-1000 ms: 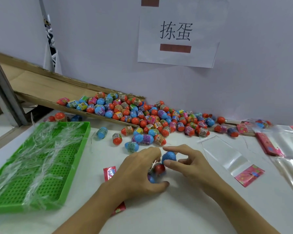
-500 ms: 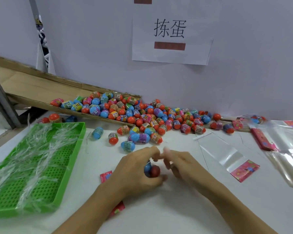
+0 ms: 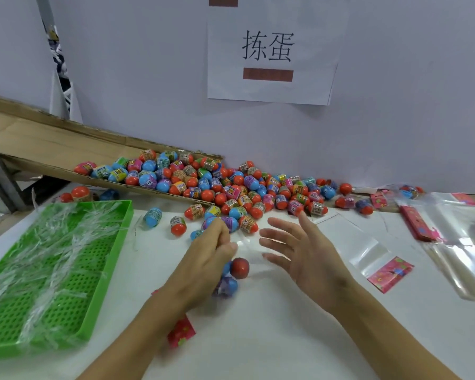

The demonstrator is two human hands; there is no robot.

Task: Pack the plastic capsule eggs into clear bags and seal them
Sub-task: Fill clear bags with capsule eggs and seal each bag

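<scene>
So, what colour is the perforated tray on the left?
Bright green tray, seen in the head view.

A green perforated tray [image 3: 113,242] is lying at the left of the white table [image 3: 258,338], with thin clear plastic strips [image 3: 47,242] lying across it. A paper sign [image 3: 269,50] is hanging on the wall [image 3: 409,91], and a cardboard ramp [image 3: 39,144] is leaning behind.

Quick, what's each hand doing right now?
Left hand: holds the clear bag with eggs in it.
Right hand: open, fingers spread, holding nothing.
</scene>
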